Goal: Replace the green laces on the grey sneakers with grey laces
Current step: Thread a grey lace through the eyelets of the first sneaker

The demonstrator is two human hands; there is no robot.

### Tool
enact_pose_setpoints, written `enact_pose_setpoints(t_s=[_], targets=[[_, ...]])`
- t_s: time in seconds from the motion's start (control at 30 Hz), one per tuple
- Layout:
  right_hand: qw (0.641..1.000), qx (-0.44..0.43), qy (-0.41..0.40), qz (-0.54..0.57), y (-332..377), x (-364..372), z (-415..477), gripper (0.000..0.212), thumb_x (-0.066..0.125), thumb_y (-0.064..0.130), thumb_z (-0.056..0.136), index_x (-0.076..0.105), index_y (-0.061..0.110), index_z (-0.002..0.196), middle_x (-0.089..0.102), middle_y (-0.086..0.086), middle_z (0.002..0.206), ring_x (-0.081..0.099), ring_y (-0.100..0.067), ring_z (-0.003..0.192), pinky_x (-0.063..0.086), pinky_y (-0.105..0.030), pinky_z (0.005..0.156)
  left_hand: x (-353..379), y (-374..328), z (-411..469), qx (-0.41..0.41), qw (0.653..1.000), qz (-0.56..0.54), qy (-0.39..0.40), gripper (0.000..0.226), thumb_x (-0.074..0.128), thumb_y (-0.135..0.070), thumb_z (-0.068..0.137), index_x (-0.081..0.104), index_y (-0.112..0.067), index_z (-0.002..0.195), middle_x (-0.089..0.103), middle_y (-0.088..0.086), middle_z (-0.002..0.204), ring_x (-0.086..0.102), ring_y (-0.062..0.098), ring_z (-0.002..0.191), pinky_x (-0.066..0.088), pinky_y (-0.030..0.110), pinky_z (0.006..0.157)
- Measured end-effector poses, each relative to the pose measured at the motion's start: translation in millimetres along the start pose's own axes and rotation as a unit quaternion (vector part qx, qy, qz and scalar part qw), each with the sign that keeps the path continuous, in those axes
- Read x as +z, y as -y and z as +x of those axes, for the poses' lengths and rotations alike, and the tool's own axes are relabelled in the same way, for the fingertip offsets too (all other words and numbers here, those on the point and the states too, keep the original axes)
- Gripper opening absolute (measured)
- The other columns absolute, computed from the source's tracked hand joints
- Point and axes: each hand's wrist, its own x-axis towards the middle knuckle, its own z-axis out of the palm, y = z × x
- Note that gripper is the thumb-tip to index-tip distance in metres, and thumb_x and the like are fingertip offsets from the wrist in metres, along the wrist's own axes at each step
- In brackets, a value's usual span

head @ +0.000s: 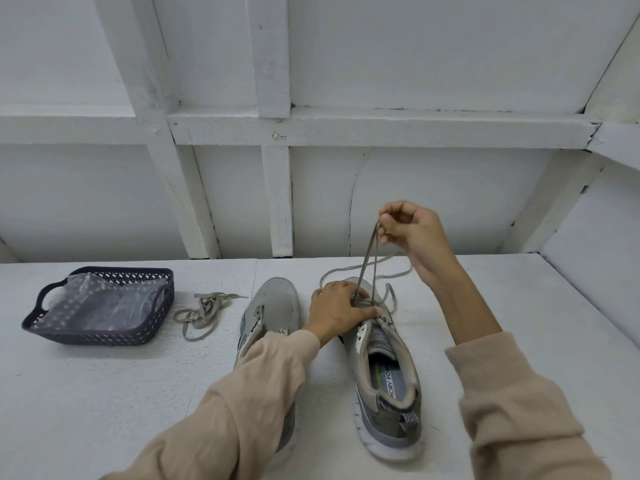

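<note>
Two grey sneakers stand side by side on the white table, toes pointing away. The left sneaker (273,303) has bare eyelets and my left sleeve covers its heel. My left hand (337,311) presses down on the front of the right sneaker (384,372), fingers at its lowest eyelets. My right hand (410,228) is raised above the toe and pinches both strands of a grey lace (367,261) pulled up taut from those eyelets. The lace's loose ends trail on the table behind the shoe. A second loose lace (202,311), pale grey-green, lies bunched left of the sneakers.
A dark perforated plastic basket (41,320) with a clear plastic bag inside sits at the table's left. A white panelled wall rises just behind the table. A white side wall (595,244) closes off the right edge.
</note>
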Motion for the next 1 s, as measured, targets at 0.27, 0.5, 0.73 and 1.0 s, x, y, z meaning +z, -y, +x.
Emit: enact_pose_setpoints(t_s=[0.27,0.5,0.73,1.0], targets=[[0.992,-0.046,0.038,0.114,33.3,11.5,-2.6,0.009,0.056,-0.004,0.091,0.059,0.004,0.089,0.059,-0.006,0.073,0.058,-0.015,0.063,0.054,-0.024,0.063,2.6,0.6,1.5,-0.005,1.0,-0.014,-0.004,0.035,0.065,-0.06,0.08,0.067,-0.034,0.104,0.064,-0.006,0.113,0.05,0.019,0.118,0.035,0.048,0.105],[0.992,0.008,0.076,0.104,18.1,8.9,0.0,0.009,0.056,-0.003,0.091,0.062,0.003,0.093,0.06,-0.011,0.079,0.063,-0.019,0.069,0.057,-0.029,0.072,6.3,-0.6,4.6,-0.028,0.993,-0.108,-0.032,0.02,0.06,-0.047,0.091,0.073,-0.035,0.098,0.071,-0.006,0.104,0.057,0.02,0.111,0.038,0.048,0.102],[0.995,0.097,-0.037,0.009,-34.8,-14.6,26.5,0.034,0.054,-0.011,0.09,0.055,-0.001,0.122,0.068,-0.018,0.098,0.069,-0.024,0.077,0.061,-0.028,0.069,12.1,7.3,8.0,-0.028,0.994,-0.101,-0.028,0.025,0.06,-0.045,0.091,0.074,-0.025,0.093,0.07,-0.004,0.091,0.058,0.019,0.102,0.043,0.045,0.095],[0.864,0.238,-0.069,-0.438,-137.4,-44.0,29.9,0.018,0.072,0.013,0.081,0.063,0.006,0.095,0.069,-0.016,0.094,0.068,-0.033,0.084,0.055,-0.036,0.072,13.6,10.0,8.6,-0.008,0.994,-0.102,-0.03,0.023,0.062,-0.044,0.09,0.071,-0.023,0.086,0.049,-0.014,0.073,0.052,0.026,0.109,0.042,0.044,0.093]])
